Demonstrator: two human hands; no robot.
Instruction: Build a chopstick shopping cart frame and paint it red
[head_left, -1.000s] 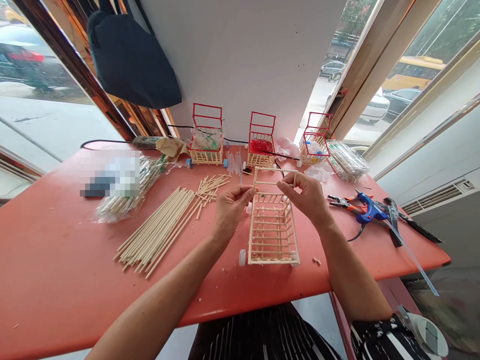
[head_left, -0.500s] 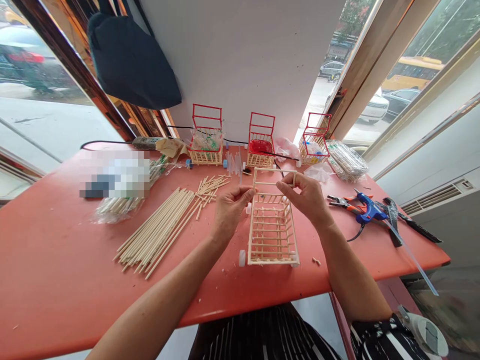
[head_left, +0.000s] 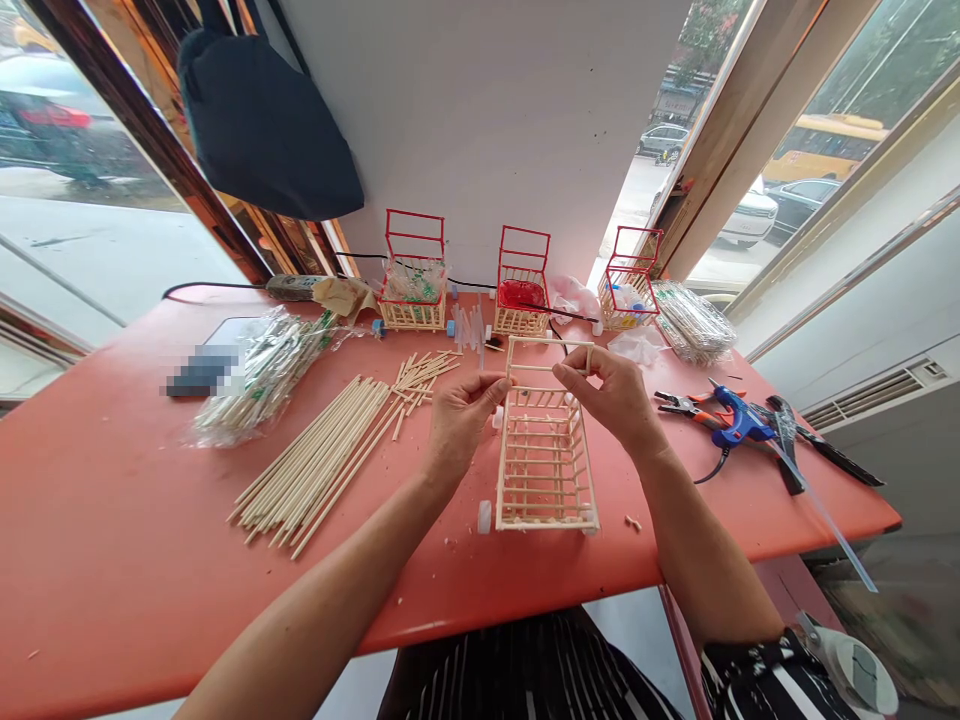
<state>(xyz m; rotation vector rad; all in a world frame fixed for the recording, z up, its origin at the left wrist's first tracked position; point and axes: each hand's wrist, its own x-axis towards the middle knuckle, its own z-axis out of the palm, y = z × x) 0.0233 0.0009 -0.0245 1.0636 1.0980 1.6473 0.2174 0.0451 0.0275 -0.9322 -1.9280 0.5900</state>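
Observation:
A small cart [head_left: 546, 461] made of pale wooden sticks, with white wheels, stands on the red table in front of me. At its far end rises a handle frame [head_left: 546, 341] of the same sticks. My left hand [head_left: 463, 415] pinches the left side of this frame between thumb and forefinger, low down near the basket's far rim. My right hand [head_left: 611, 390] is closed on the frame's right part, the thumb on its lower crossbar. Its other fingers curl partly out of sight.
Left of the cart lie long wooden sticks [head_left: 319, 460] and shorter pieces [head_left: 420, 378]. Three red-trimmed stick carts stand along the wall, one being the middle cart [head_left: 523, 300]. Pliers [head_left: 679, 403] and a blue glue gun [head_left: 742, 425] lie at right. Bagged sticks [head_left: 262, 385] are at far left.

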